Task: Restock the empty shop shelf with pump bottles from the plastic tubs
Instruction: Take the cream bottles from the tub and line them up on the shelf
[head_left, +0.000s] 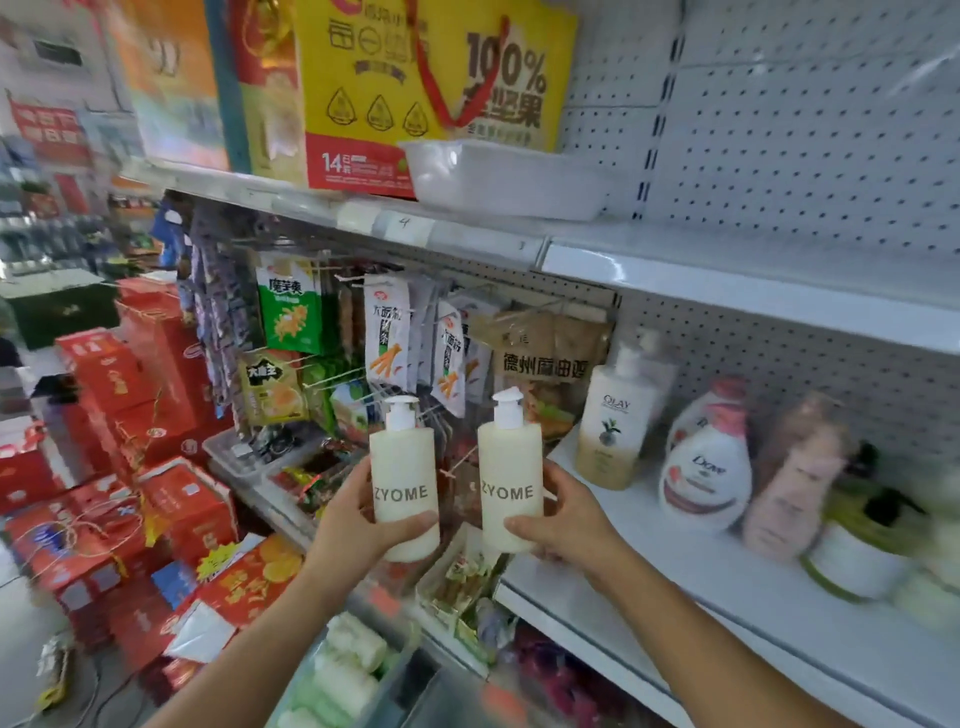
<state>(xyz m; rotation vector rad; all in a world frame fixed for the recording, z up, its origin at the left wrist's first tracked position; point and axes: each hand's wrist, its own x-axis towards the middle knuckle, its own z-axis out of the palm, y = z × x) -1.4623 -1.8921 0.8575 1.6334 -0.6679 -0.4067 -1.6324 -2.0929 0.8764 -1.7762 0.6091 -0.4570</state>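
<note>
My left hand (363, 525) grips a cream ZYOME pump bottle (404, 467) upright. My right hand (563, 519) grips a second, matching ZYOME pump bottle (510, 467) beside it. Both bottles hang in the air just left of the white shelf (701, 577). On that shelf stand an Olay pump bottle (615, 421), a white Dove bottle (706, 467), a pink bottle (795, 488) and blurred green-and-white containers (862, 551) further right. A plastic tub (353, 670) with pale bottles sits low, between my forearms.
An empty clear tub (509, 179) rests on the upper shelf (727, 275) next to a yellow gift box (431, 78). Snack packets (389, 332) hang on hooks to the left. Red cartons (135, 467) are stacked on the floor at left.
</note>
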